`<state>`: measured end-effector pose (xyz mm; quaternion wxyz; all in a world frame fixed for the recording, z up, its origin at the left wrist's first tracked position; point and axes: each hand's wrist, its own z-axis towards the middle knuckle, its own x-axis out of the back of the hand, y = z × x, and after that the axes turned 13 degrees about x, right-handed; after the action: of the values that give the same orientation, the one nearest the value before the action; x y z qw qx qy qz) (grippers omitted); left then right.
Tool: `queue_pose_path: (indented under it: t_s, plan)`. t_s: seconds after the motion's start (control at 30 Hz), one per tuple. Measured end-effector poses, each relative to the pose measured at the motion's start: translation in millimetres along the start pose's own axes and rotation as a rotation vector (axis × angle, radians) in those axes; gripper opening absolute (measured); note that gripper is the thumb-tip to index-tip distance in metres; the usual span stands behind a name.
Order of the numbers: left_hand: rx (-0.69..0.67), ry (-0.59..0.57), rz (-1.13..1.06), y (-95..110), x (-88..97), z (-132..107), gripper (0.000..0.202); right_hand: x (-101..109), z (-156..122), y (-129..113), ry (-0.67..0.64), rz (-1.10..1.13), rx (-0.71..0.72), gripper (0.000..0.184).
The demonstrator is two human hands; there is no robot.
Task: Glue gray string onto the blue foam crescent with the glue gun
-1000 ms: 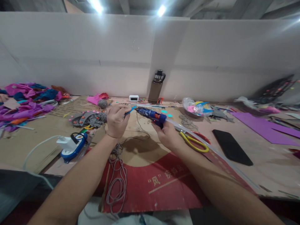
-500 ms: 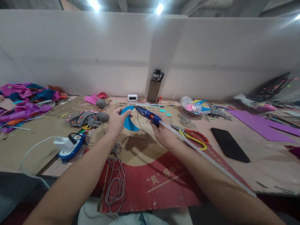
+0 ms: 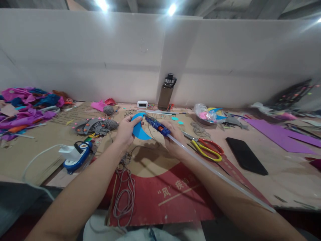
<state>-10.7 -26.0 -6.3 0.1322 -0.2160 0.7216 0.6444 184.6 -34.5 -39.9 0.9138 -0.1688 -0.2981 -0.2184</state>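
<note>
Above the cardboard, my left hand (image 3: 126, 130) pinches a blue crescent-shaped piece (image 3: 140, 131) near its upper end. My right hand (image 3: 175, 139) is wrapped around a dark blue hot glue gun (image 3: 157, 126), its trigger hidden by the fingers. The nozzle meets or nearly meets the top edge of the blue piece; contact is too small to tell. A long translucent glue stick (image 3: 213, 169) sticks out of the gun's rear and runs over my right forearm. Beneath my hands lies a red and brown cardboard sheet (image 3: 180, 204) with loose grey yarn (image 3: 124, 197) on its left.
Scissors (image 3: 209, 149) and a black phone (image 3: 246, 156) lie to the right, purple sheets (image 3: 281, 135) beyond. A blue power strip (image 3: 77, 159) sits left. A dark bottle (image 3: 167, 92) stands at the back wall near a bowl (image 3: 208, 119). Coloured scraps (image 3: 30, 107) are heaped far left.
The glue gun has tilted slightly and its rear has shifted left, with more of my right hand's fingers showing behind it. The blue piece has turned a little.
</note>
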Motion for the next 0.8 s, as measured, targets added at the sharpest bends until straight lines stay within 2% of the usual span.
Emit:
queue_pose_path:
  t_s: [0.37, 0.57, 0.8]
  plan:
    - [0.03, -0.006, -0.024, 0.7, -0.2, -1.2, 0.024, -4.2, -0.7, 3.7, 0.104, 0.044, 0.047, 0.04]
    - [0.031, -0.053, -0.006, 0.1, -2.3, -4.4, 0.023, -5.1, -2.5, 3.6, 0.071, -0.004, 0.042, 0.043]
    - [0.027, -0.057, -0.048, 0.9, -0.3, -1.3, 0.018, -1.9, -1.0, 1.4, 0.072, 0.014, 0.065, 0.043]
